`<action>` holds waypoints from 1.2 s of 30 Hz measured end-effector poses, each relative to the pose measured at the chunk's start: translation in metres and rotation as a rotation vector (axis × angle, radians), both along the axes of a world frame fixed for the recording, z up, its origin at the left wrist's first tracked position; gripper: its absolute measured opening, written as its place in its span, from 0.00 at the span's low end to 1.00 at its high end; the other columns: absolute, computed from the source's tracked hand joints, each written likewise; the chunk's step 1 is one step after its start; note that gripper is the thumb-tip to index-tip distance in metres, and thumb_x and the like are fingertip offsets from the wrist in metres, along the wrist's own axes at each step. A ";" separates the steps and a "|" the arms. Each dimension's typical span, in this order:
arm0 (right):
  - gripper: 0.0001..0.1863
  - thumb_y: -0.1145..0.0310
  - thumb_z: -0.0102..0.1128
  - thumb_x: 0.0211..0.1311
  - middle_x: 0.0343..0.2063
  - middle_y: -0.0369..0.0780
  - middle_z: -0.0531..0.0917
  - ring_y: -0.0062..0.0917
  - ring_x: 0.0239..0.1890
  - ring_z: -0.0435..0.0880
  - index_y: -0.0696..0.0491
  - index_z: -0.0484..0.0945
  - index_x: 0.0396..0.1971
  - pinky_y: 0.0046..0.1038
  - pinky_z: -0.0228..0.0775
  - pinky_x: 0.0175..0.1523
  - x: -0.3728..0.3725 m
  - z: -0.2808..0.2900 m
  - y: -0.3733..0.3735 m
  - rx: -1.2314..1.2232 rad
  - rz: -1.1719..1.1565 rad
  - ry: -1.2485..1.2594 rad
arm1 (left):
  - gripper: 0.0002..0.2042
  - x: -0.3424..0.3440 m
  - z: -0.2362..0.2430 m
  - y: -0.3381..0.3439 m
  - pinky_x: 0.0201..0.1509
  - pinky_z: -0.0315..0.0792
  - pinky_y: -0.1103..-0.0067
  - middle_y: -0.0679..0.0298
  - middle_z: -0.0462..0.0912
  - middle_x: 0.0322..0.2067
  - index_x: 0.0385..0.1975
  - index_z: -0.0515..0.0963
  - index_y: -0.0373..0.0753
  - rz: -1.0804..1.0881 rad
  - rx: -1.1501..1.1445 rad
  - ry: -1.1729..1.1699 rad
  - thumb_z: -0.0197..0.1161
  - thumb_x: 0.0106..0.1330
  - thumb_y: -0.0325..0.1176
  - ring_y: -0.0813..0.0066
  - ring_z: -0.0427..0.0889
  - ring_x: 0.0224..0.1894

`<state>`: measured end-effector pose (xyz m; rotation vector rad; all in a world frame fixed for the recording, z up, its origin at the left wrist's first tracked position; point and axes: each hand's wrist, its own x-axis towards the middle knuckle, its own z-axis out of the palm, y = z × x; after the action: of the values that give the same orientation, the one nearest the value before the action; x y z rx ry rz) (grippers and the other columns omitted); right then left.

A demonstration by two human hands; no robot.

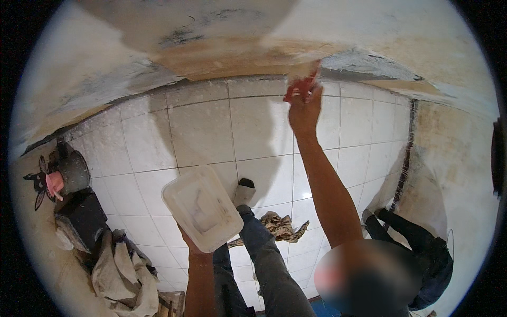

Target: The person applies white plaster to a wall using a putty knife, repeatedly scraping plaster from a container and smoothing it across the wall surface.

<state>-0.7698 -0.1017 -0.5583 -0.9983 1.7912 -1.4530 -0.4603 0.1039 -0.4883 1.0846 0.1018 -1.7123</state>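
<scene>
At left, a grey rounded bucket (77, 171), a black boxy case (83, 222) and a heap of beige cloth (119, 274) line the edge of a white tiled floor (203, 137), while a person's left hand (191, 243) supports a translucent white rectangular plastic tub (203, 210), its grip closed at the near end, fingers mostly hidden. Past a crumpled brown patterned cloth (280, 227), the right hand (306, 110) reaches toward the foot of a patchy tan-and-grey wall (227, 59), grip closed around a red tool (300, 91); at far right is another person in dark clothing (435, 259).
</scene>
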 end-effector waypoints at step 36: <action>0.19 0.82 0.44 0.57 0.44 0.56 0.70 0.43 0.50 0.73 0.68 0.60 0.49 0.36 0.65 0.56 0.084 -0.031 -0.015 -0.101 -0.256 0.220 | 0.34 0.024 -0.087 0.021 0.63 0.66 0.55 0.60 0.64 0.63 0.66 0.57 0.47 -0.060 0.048 0.069 0.43 0.66 0.63 0.55 0.65 0.63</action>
<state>-0.6857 -0.1172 -0.5890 -1.0434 2.0836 -1.6556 -0.4361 0.1254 -0.5749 1.0735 0.1565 -1.8100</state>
